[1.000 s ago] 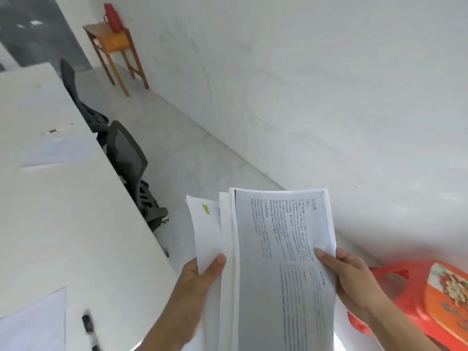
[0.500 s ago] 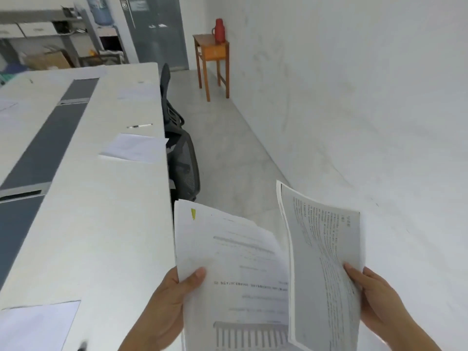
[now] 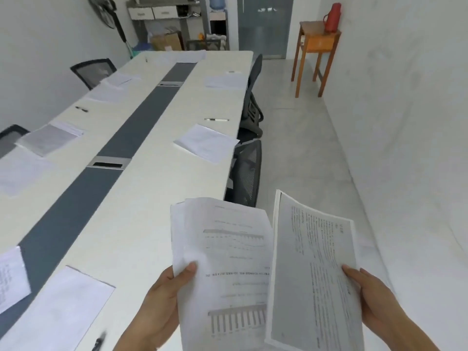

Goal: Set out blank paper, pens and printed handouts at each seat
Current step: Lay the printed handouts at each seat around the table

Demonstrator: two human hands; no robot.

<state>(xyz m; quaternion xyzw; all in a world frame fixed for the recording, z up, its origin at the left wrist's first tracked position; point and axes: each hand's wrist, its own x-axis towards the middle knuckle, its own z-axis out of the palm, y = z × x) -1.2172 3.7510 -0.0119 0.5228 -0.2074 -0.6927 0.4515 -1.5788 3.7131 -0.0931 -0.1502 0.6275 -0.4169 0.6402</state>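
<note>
My left hand grips a stack of printed handouts with charts, thumb on top. My right hand holds a separate text handout lifted off to the right of the stack. Both are held above the near right corner of the long white table. A blank sheet and a pen lie at the nearest seat. Farther along the right side lie a paper set with a pen, and another paper set.
Black mesh chairs are tucked at the table's right side, others on the left. Papers and a pen lie along the left side. A wooden side table with a red flask stands by the right wall.
My view has swung left from the wall to the table. My right hand has pulled the text handout off the stack and apart to the right.
</note>
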